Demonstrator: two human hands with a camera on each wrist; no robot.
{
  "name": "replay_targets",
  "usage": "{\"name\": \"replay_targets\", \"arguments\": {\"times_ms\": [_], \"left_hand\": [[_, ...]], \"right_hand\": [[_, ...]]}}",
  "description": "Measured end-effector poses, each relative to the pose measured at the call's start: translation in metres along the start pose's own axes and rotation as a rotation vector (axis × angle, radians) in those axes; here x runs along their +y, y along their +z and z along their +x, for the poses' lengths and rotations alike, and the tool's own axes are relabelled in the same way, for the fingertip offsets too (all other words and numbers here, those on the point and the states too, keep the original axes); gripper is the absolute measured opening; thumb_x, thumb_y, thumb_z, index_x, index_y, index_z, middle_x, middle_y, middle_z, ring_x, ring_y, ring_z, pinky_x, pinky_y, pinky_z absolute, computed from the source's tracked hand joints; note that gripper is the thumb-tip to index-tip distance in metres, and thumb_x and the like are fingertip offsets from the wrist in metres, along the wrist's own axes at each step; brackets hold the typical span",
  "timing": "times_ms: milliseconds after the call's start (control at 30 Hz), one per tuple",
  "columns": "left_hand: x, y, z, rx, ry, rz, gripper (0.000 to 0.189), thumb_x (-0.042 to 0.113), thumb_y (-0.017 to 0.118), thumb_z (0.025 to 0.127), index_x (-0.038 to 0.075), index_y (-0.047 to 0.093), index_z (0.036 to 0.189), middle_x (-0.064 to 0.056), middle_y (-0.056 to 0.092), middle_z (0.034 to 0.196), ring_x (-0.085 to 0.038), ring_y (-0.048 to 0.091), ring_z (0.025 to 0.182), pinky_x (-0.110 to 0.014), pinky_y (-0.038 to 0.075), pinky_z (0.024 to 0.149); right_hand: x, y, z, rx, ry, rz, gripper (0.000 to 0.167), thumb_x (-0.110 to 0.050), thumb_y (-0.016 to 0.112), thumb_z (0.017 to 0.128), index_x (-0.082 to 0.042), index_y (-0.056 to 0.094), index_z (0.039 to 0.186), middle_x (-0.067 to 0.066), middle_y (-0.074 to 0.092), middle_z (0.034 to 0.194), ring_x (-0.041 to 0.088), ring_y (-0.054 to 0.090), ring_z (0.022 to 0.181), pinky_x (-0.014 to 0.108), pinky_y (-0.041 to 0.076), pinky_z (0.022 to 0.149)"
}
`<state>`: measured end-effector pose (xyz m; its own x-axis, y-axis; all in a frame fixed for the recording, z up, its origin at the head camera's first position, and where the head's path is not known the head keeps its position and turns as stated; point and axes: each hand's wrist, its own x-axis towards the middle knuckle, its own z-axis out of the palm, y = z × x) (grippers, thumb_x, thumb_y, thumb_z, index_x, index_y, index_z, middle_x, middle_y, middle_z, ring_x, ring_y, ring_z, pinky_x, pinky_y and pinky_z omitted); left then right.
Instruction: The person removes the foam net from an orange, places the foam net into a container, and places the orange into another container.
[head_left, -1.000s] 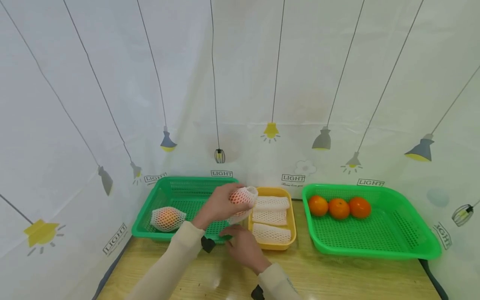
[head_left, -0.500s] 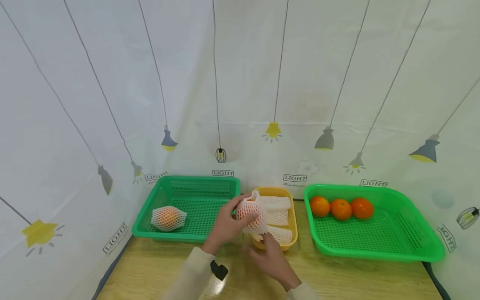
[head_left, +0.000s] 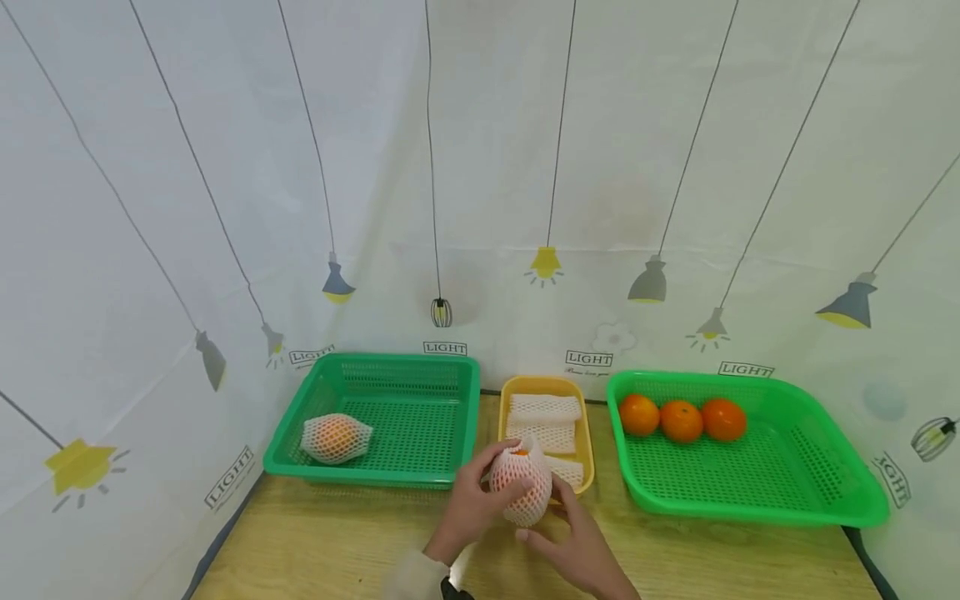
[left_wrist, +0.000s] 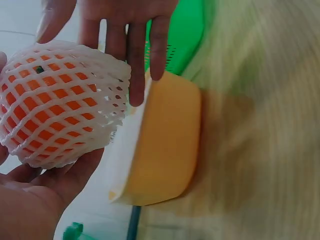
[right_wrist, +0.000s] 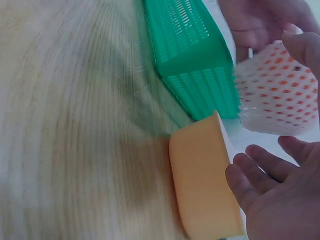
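Observation:
An orange in a white foam net (head_left: 522, 487) is held up in front of the yellow basket (head_left: 588, 442). My left hand (head_left: 467, 508) grips it from the left, thumb across the front of the net; in the left wrist view, orange skin and a green stem spot show through the mesh (left_wrist: 55, 107). My right hand (head_left: 581, 546) is at its right side, fingertips right at the net. In the right wrist view, the right hand's fingers (right_wrist: 250, 175) are spread and loosely extended. Several folded foam nets (head_left: 543, 408) lie in the yellow basket, partly hidden behind the held orange.
At the left stands a dark green basket (head_left: 420, 425) with one netted orange (head_left: 337, 437) inside. A bright green basket (head_left: 780, 475) at the right holds three bare oranges (head_left: 681, 422). The wooden table (head_left: 322, 542) meets a printed curtain (head_left: 487, 167) behind the baskets.
The left hand has brought the netted orange out from over the dark green basket's right end, rightward and toward the body. My right hand has moved right, from below to beside it.

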<state>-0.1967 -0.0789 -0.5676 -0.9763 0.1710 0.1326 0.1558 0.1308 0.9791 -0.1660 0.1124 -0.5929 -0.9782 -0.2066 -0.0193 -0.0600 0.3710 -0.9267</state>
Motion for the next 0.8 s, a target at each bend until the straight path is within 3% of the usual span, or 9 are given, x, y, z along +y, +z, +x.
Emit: {"name": "replay_targets", "arguments": {"times_ms": [233, 467, 600, 800], "left_hand": [[-0.018, 0.011, -0.012, -0.05, -0.036, 0.014, 0.052, 0.032, 0.08, 0.091, 0.029, 0.061, 0.139, -0.006, 0.064, 0.135, -0.014, 0.063, 0.113, -0.026, 0.056, 0.084], [-0.033, 0.018, -0.024, -0.112, -0.047, -0.026, 0.054, 0.028, 0.08, 0.091, 0.027, 0.06, 0.141, -0.007, 0.061, 0.141, -0.012, 0.062, 0.112, -0.027, 0.055, 0.087], [-0.038, 0.021, -0.03, -0.144, -0.035, -0.047, 0.053, 0.025, 0.078, 0.093, 0.026, 0.059, 0.142, -0.011, 0.06, 0.14, -0.011, 0.064, 0.109, -0.026, 0.056, 0.085], [-0.045, 0.025, -0.039, -0.177, -0.043, -0.1, 0.05, 0.023, 0.077, 0.094, 0.023, 0.06, 0.141, -0.015, 0.06, 0.138, -0.013, 0.065, 0.109, -0.026, 0.058, 0.084]], "right_hand": [[0.01, -0.005, -0.008, 0.067, -0.015, 0.001, 0.087, -0.041, 0.086, 0.082, -0.024, 0.043, 0.155, -0.001, 0.057, 0.148, 0.022, 0.055, 0.134, 0.039, 0.049, 0.11], [0.016, -0.006, -0.014, 0.042, 0.04, 0.038, 0.08, -0.044, 0.085, 0.083, -0.022, 0.048, 0.151, 0.004, 0.057, 0.147, 0.028, 0.055, 0.135, 0.036, 0.053, 0.106], [0.019, -0.008, -0.017, 0.043, 0.059, 0.068, 0.074, -0.039, 0.087, 0.081, -0.027, 0.053, 0.147, 0.001, 0.058, 0.147, 0.022, 0.054, 0.135, 0.033, 0.053, 0.105], [0.027, -0.01, -0.019, -0.007, 0.075, 0.064, 0.068, -0.036, 0.085, 0.084, -0.024, 0.058, 0.145, 0.005, 0.058, 0.147, 0.016, 0.054, 0.133, 0.029, 0.054, 0.103]]}}
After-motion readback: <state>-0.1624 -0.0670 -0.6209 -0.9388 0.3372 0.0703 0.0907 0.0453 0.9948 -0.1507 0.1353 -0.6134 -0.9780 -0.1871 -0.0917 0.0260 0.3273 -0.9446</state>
